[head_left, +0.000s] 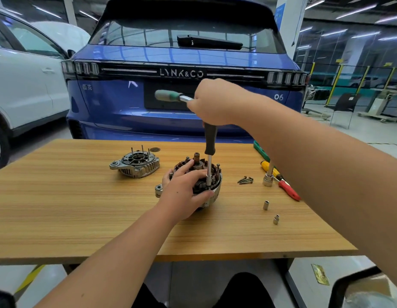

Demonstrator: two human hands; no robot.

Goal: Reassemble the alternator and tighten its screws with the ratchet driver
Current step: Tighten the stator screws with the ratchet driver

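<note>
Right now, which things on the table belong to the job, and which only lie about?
In use: copper-wound alternator body, steadied by the left hand; black-shafted ratchet driver with green handle, gripped by the right hand; grey finned alternator cover; dark loose screws.

Lying about: red-handled screwdriver; two small silver sockets.

Right grip (212, 103) raised, clenched; left grip (184, 192) curled low.

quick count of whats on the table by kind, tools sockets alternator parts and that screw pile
Alternator parts: 2, the alternator body under the hands and the end cover to its left
Hand tools: 4, the ratchet driver, yellow screwdriver, red screwdriver, socket wrench
Loose sockets: 2, and
Screw pile: 1, screws too small to count
Total: 9
</note>
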